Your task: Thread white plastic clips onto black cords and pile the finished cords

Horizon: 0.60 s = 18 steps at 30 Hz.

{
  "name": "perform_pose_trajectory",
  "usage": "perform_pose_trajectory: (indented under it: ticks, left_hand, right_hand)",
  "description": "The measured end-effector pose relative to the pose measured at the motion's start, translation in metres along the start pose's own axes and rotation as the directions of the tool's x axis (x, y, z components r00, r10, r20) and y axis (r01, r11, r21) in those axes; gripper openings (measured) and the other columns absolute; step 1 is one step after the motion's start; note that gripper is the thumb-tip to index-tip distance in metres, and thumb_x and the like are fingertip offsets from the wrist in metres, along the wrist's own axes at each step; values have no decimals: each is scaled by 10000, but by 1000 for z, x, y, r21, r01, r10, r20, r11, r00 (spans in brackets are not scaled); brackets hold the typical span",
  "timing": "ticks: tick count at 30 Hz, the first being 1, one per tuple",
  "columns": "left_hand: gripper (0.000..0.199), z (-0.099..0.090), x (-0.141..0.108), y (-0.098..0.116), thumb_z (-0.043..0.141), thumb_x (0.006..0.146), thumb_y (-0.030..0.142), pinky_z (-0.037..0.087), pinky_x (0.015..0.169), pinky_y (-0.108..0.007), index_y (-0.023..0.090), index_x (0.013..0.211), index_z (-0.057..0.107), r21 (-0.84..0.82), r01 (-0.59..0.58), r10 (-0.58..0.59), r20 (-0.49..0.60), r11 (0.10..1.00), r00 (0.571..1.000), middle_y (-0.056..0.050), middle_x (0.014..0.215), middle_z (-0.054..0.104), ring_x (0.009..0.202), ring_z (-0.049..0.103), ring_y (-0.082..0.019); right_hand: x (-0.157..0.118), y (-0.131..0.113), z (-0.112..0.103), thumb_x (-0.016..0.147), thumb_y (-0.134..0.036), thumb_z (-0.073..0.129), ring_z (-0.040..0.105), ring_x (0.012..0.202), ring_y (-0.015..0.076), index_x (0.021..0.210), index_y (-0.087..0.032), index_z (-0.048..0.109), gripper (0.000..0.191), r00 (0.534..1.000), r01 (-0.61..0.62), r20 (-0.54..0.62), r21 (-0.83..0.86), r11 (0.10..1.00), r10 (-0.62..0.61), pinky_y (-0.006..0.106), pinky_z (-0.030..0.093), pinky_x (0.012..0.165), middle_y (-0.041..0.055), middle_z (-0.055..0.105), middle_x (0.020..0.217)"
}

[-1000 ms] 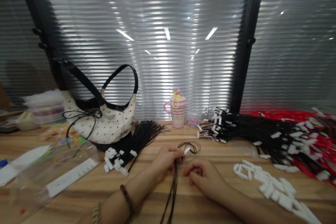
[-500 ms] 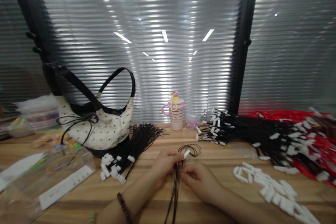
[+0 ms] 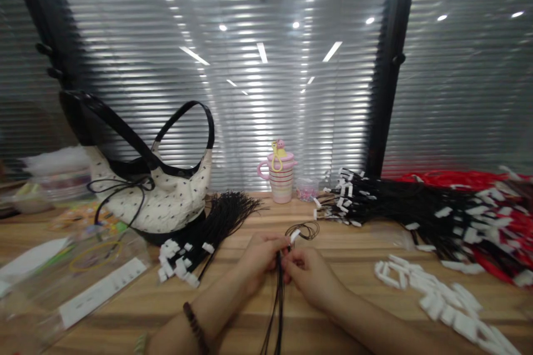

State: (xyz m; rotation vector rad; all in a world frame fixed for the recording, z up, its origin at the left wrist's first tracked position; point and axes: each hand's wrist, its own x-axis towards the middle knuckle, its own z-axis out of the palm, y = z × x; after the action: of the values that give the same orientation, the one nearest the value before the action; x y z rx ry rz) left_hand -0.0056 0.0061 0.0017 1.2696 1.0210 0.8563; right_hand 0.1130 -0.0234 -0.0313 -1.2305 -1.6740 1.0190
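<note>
My left hand [image 3: 266, 255] pinches a bundle of thin black cords [image 3: 278, 299] near its upper end. A small white tag [image 3: 295, 236] sticks up at the fingertips, and a loop of thin black cord [image 3: 306, 229] lies on the table just beyond it. Close beside, my right hand [image 3: 306, 272] has its thumb and forefinger pressed together against the cords just below the tag. The exact strand between those fingers is hidden. The cords hang down from the hands toward the front edge of the view.
White tags [image 3: 445, 299] lie in a pile at right. Black tagged cords [image 3: 395, 199] and red cords [image 3: 462, 180] are heaped behind them. A handbag [image 3: 166, 199], a black cord bundle [image 3: 229, 216] and plastic bags [image 3: 37, 310] are at left. A pink cup [image 3: 281, 180] stands at the back.
My right hand has moved up and left, closing in on the cords beside my left fingers. The left hand keeps its pinch. The camera view has shifted slightly.
</note>
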Motion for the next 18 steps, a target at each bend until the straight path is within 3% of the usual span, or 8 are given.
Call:
perform_pose_trajectory:
  ticks: [6, 12, 18]
  left_hand:
    - [258, -1, 1, -2, 585, 653, 374, 145, 408, -194, 119, 614, 563, -3, 10, -10, 17, 1000, 1000, 7, 499, 500, 396, 373, -43]
    - [227, 0, -1, -1, 614, 630, 336, 137, 398, -194, 110, 645, 593, -6, 3, -3, -7, 1000, 1000, 23, 488, 479, 386, 346, -32]
    - [228, 2, -4, 0, 607, 640, 341, 160, 392, -193, 116, 606, 586, -7, -19, 19, 12, 1000, 1000, 21, 473, 489, 387, 380, -42]
  right_hand:
    - [4, 12, 1, 794, -288, 426, 495, 534, 99, 618, -124, 580, 286, 998, 45, -31, -45, 998, -46, 189, 309, 489, 28, 597, 596]
    - [1, 7, 1, 732, -203, 468, 545, 572, 116, 651, -121, 608, 181, 999, 19, -30, -18, 1000, -20, 188, 347, 508, 36, 626, 630]
    - [0, 3, 1, 718, -200, 477, 552, 558, 121, 628, -113, 626, 195, 1000, 21, 3, 32, 999, -21, 189, 359, 501, 44, 629, 614]
